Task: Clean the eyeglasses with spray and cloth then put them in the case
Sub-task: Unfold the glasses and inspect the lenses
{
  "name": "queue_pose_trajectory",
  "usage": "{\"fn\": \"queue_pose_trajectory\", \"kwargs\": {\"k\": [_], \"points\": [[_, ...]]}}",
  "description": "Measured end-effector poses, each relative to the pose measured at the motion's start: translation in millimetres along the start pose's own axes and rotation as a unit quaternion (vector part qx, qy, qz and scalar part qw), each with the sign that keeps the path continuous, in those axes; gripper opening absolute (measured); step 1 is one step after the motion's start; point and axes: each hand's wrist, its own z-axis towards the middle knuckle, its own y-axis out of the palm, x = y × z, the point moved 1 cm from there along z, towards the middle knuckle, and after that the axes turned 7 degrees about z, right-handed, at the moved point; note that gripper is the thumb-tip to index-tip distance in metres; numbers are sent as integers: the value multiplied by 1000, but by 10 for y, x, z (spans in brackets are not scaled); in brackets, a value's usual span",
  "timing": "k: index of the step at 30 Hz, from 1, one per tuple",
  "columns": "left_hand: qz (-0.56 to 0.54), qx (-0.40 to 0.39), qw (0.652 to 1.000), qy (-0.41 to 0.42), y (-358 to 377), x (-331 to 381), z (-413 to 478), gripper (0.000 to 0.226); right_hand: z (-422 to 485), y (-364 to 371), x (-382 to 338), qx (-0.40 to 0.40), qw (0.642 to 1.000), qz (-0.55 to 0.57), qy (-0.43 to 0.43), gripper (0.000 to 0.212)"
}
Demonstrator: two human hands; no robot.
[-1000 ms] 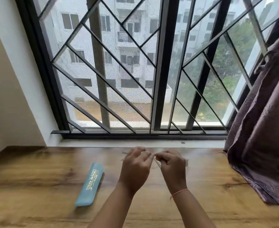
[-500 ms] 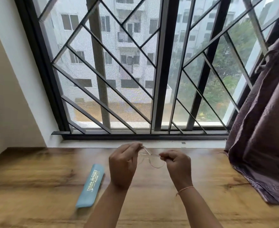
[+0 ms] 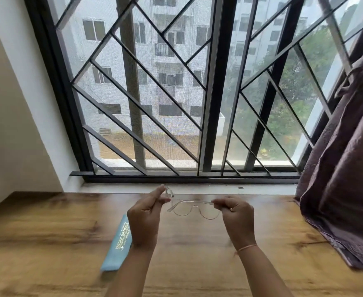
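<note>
Hands have drawn apart since the earlier frames. One second ago they were nearly touching, with the frame bunched between them. Now the left hand (image 3: 145,215) and right hand (image 3: 237,217) are spread, and the clear thin-rimmed eyeglasses (image 3: 195,203) span the gap, front and both lenses showing. Flat light-blue glasses case (image 3: 119,243): unmoved.

Position: eyeglasses held in the air over the far edge of the brown wood-grain table (image 3: 48,232), about midway along it and not touching it. The case lies on the table left of the middle, partly hidden behind the left wrist.

Grip: left fingers (image 3: 161,191) pinch one temple arm, which sticks up and away; the remaining fingers are curled in. Right fingers (image 3: 221,204) are closed round the opposite end of the frame. Hinge or temple, cannot tell, since the fist hides it.

Handling (judgement): very light, thin and springy. The lenses should smear and scratch easily, and the temples are likely to flex or crack at the hinges if pulled wide. Best to hold it by the rim edge or the bridge, fingertips off the glass, steadying each lens while wiping it.

No spray bottle or cloth in view. Cannot tell whether cleaning is finished.

Surroundings: dark purple curtain (image 3: 343,179) at the right edge, black barred window (image 3: 146,116) beyond the far edge.
</note>
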Motion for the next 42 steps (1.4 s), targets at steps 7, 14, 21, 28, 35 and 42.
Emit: {"fn": "queue_pose_trajectory", "kwargs": {"k": [7, 14, 21, 28, 35, 42], "points": [[-43, -37, 992, -111, 114, -95, 21, 60, -8, -7, 9, -32, 999, -3, -8, 41], [-60, 0, 987, -146, 159, -133, 46, 61, 32, 75, -187, -65, 978, -128, -150, 26], [4, 8, 993, -121, 173, -103, 11, 25, -4, 421, -369, -123, 951, -158, -238, 9], [53, 12, 995, -86, 176, -28, -36, 20, 5, 638, -294, -187, 925, -200, -263, 20], [55, 18, 994, -91, 142, -29, -10, 18, 60, 575, -401, -184, 936, -168, -250, 20], [45, 33, 994, -90, 127, -24, 44, 20, 115, 187, -631, -72, 969, -49, -229, 15]]}}
